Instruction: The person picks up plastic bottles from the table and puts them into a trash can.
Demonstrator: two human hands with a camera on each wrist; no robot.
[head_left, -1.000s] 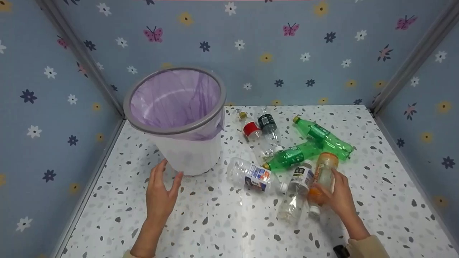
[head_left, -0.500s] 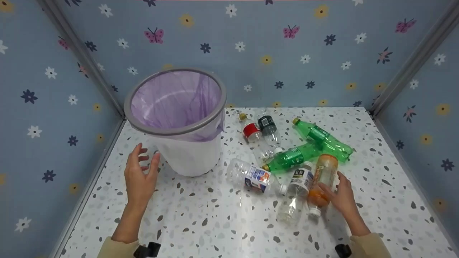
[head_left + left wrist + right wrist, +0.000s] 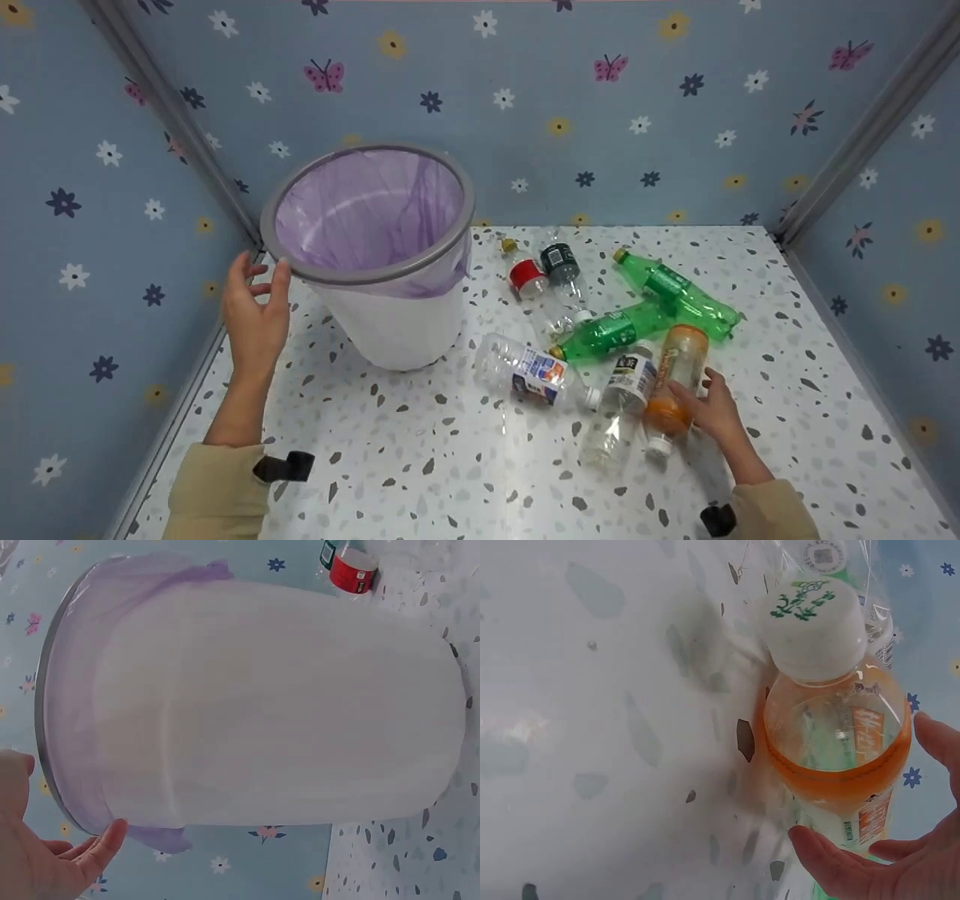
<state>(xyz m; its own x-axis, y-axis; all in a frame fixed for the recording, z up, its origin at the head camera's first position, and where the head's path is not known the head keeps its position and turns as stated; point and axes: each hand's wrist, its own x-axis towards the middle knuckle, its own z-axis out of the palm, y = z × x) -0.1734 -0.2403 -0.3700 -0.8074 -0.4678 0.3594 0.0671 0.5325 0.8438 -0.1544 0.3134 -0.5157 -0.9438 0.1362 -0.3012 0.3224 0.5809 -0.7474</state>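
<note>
A white bin [image 3: 397, 322] with a grey rim and a purple bag liner [image 3: 367, 202] stands on the left side of the speckled tabletop. My left hand [image 3: 255, 322] is raised beside the rim, thumb and fingers spread apart. In the left wrist view, that hand's fingers [image 3: 109, 844] appear close to the overhanging liner; contact is unclear. An orange-labelled clear bottle [image 3: 679, 371] with a white cap lies on the table. My right hand [image 3: 716, 409] is at its right side, thumb over the bottle and fingers loosely bent. In the right wrist view the fingers [image 3: 821, 855] flank it without a firm grip.
Two green bottles [image 3: 615, 330] lie crossed behind the orange one. Left of it are a clear bottle [image 3: 622, 397] and a blue-and-white-labelled bottle [image 3: 536, 373]. Farther back lie a red-labelled bottle [image 3: 528, 276] and a dark-labelled bottle [image 3: 560, 259]. Patterned walls [image 3: 525, 150] border the table.
My left hand has moved left and up, from low beside the bin to near its rim. My right hand has drawn slightly down and right along the orange-labelled bottle, which stays put.
</note>
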